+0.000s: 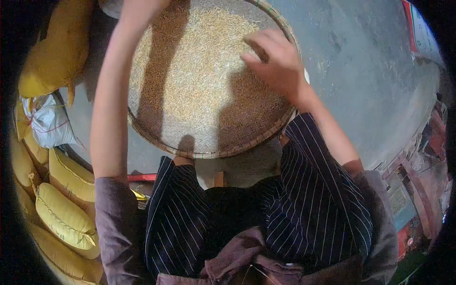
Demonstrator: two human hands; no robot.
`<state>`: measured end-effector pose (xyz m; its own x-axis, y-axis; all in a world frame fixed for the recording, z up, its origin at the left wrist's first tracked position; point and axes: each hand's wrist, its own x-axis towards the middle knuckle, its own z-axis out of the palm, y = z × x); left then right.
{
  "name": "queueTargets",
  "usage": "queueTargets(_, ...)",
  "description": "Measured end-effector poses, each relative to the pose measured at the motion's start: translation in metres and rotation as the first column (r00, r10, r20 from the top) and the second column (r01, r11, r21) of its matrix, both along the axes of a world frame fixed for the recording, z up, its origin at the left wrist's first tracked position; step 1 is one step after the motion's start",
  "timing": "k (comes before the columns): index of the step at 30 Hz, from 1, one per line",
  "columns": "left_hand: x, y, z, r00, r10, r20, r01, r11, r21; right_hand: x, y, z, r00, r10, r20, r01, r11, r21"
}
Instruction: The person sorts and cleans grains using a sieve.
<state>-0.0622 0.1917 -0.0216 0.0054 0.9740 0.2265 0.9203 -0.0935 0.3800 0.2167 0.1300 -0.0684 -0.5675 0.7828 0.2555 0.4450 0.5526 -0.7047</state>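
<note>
Head view: a round woven bamboo tray (209, 155) w/ green ties on its rim is seen at top ctr, its upper edge cut off by the frame. A layer of unhusked rice grains (199, 71) is spread across it, w/ the mesh left showing thru near the lower rim. The R hand (278, 61) is held over the R part of the tray, approx. half open: fingers bent, thumb tip kept apart from them; whether any grains are gripped can't be told. The L forearm (111, 104) is stretched up past the tray's L side; the L hand is mostly cut off by the top edge, so its opening & any hold can't be told. Shadows are cast across the grain. Dark pinstriped trousers (318, 199) are seen below the tray, lower ctr. Yellow sacks (64, 216) are piled along the L edge, w/ a white plastic bag (50, 123) tied w/ red string set among them, mid-L. Grey concrete floor (365, 95) is shown at R.
</note>
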Motion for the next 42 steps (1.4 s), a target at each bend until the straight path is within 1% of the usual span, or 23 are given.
queueTargets(2, 0.016, -0.015, -0.006, 0.997, 0.077, 0.009, -0.076, 0.996, -0.039, -0.007, 0.0, 0.0, 0.999, 0.011, 0.046, -0.01, 1.0, -0.015)
queueTargets(6, 0.028, -0.03, -0.009, 0.998, 0.066, -0.015, -0.066, 0.998, 0.022, -0.016, 0.005, -0.005, 0.995, 0.054, 0.085, -0.05, 0.998, -0.042)
queueTargets(9, 0.034, -0.04, -0.002, 0.998, 0.029, 0.051, -0.031, 0.999, 0.032, -0.02, 0.008, -0.006, 0.992, 0.052, 0.117, -0.043, 0.996, -0.082)
queueTargets(11, 0.027, -0.047, -0.011, 0.997, -0.077, -0.023, 0.078, 0.994, 0.08, -0.021, 0.01, -0.007, 0.995, 0.057, 0.084, -0.051, 0.996, -0.077)
queueTargets(12, 0.026, -0.048, -0.017, 0.997, -0.068, -0.023, 0.07, 0.994, 0.083, -0.021, 0.011, -0.007, 0.997, 0.057, 0.054, -0.053, 0.996, -0.077)
queueTargets(14, 0.027, -0.05, -0.028, 0.991, -0.108, -0.078, 0.125, 0.961, 0.249, -0.021, 0.012, -0.006, 0.996, 0.072, 0.052, -0.069, 0.996, -0.061)
queueTargets(15, 0.029, -0.058, -0.033, 0.996, -0.082, -0.018, 0.084, 0.98, 0.178, -0.021, 0.013, -0.005, 0.996, 0.079, 0.048, -0.077, 0.996, -0.049)
queueTargets(18, 0.048, -0.077, -0.028, 0.998, -0.049, 0.039, 0.038, 0.969, 0.245, -0.021, 0.013, -0.005, 0.994, 0.068, 0.083, -0.063, 0.996, -0.063)
queueTargets(19, 0.057, -0.082, -0.028, 0.986, -0.072, 0.148, 0.032, 0.965, 0.261, -0.021, 0.014, -0.005, 0.994, 0.07, 0.081, -0.065, 0.996, -0.06)
queueTargets(20, 0.062, -0.088, -0.027, 0.987, -0.072, 0.145, 0.032, 0.965, 0.262, -0.022, 0.015, -0.006, 0.994, 0.069, 0.083, -0.065, 0.997, -0.05)
queueTargets(22, 0.069, -0.098, -0.026, 0.964, -0.09, 0.251, 0.053, 0.987, 0.153, -0.023, 0.015, -0.003, 0.994, 0.07, 0.083, -0.066, 0.997, -0.043)
queueTargets(24, 0.073, -0.104, -0.023, 0.959, -0.117, 0.258, 0.078, 0.984, 0.157, -0.022, 0.015, 0.006, 0.99, 0.087, 0.11, -0.082, 0.995, -0.048)
queueTargets(26, 0.077, -0.109, -0.022, 0.937, -0.032, 0.349, 0.039, 0.999, -0.013, -0.022, 0.012, 0.018, 0.993, 0.081, 0.08, -0.076, 0.995, -0.064)
queueTargets(28, 0.085, -0.111, -0.028, 0.92, -0.019, 0.391, 0.04, 0.998, -0.046, -0.022, 0.01, 0.033, 0.996, 0.076, 0.051, -0.071, 0.994, -0.079)
queueTargets(29, 0.091, -0.112, -0.028, 0.614, 0.199, 0.764, 0.042, 0.958, -0.284, -0.023, 0.009, 0.041, 0.995, 0.095, -0.018, -0.096, 0.989, -0.108)
queueTargets(30, 0.098, -0.114, -0.026, 0.161, 0.451, 0.878, 0.161, 0.866, -0.474, -0.024, 0.007, 0.046, 0.99, 0.113, -0.086, -0.124, 0.983, -0.136)
queueTargets(31, 0.104, -0.111, -0.011, -0.027, 0.565, 0.825, 0.206, 0.81, -0.549, -0.027, 0.004, 0.049, 0.99, 0.113, -0.087, -0.125, 0.983, -0.137)
queueTargets(32, 0.106, -0.108, -0.008, -0.027, 0.567, 0.824, 0.205, 0.81, -0.55, -0.031, 0.001, 0.052, 0.988, 0.094, -0.121, -0.112, 0.983, -0.147)
queueTargets(34, 0.108, -0.106, -0.006, -0.228, 0.673, 0.703, 0.201, 0.739, -0.643, -0.032, 0.0, 0.057, 0.985, 0.075, -0.155, -0.1, 0.982, -0.159)
queueTargets(38, 0.104, -0.103, -0.012, -0.267, 0.681, 0.682, 0.288, 0.732, -0.618, -0.024, 0.009, 0.062, 0.995, 0.03, -0.095, -0.042, 0.991, -0.127)
queueTargets(40, 0.101, -0.102, -0.011, -0.385, 0.686, 0.618, 0.363, 0.728, -0.582, -0.018, 0.013, 0.063, 0.995, -0.001, -0.102, -0.01, 0.994, -0.11)
queueTargets(41, 0.098, -0.102, -0.013, -0.386, 0.686, 0.617, 0.363, 0.728, -0.582, -0.016, 0.015, 0.065, 0.996, -0.042, -0.084, 0.038, 0.998, -0.051)
queueTargets(42, 0.094, -0.102, -0.017, -0.455, 0.663, 0.595, 0.398, 0.749, -0.53, -0.014, 0.017, 0.066, 0.994, -0.083, -0.068, 0.084, 0.996, 0.008)
